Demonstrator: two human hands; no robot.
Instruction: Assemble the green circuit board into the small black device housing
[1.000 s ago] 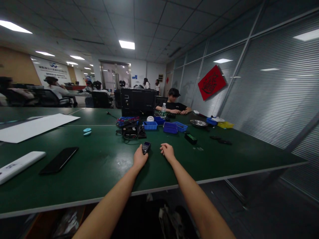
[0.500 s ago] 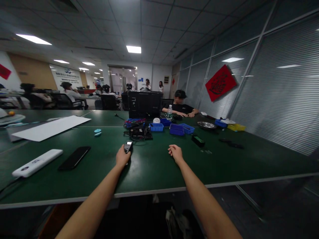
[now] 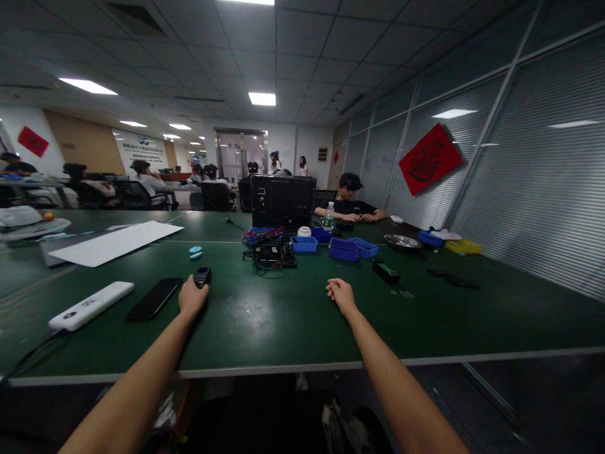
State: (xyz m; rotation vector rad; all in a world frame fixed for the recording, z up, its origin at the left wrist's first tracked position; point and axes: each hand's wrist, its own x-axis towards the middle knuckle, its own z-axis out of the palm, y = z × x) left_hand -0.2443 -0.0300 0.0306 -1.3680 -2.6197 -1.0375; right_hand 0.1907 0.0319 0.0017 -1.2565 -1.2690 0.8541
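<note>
My left hand (image 3: 191, 297) is closed around a small dark handheld device with a screen (image 3: 202, 276), held low at the table top. The screen end sticks out past my fingers; the lower part is hidden in my palm. Just left of that hand lies a black smartphone (image 3: 155, 299). Two small light-blue round pieces (image 3: 195, 252) lie beyond the device. On the right, my right hand (image 3: 341, 295) rests on the green table (image 3: 274, 321) with its fingers curled in, and nothing shows in them.
A white power strip (image 3: 92, 306) lies at left, near a white sheet (image 3: 118, 243). Beyond my hands are a black monitor (image 3: 283, 200), cables, blue bins (image 3: 344, 250), a water bottle (image 3: 329, 217), a metal dish (image 3: 403, 242) and a black-green box (image 3: 386, 272). A person (image 3: 350, 205) sits opposite.
My left hand has moved left with the handheld device, closer to the smartphone. The device's screen, bright before, now looks dark. My right hand stays curled on the table; the view has shifted slightly.
</note>
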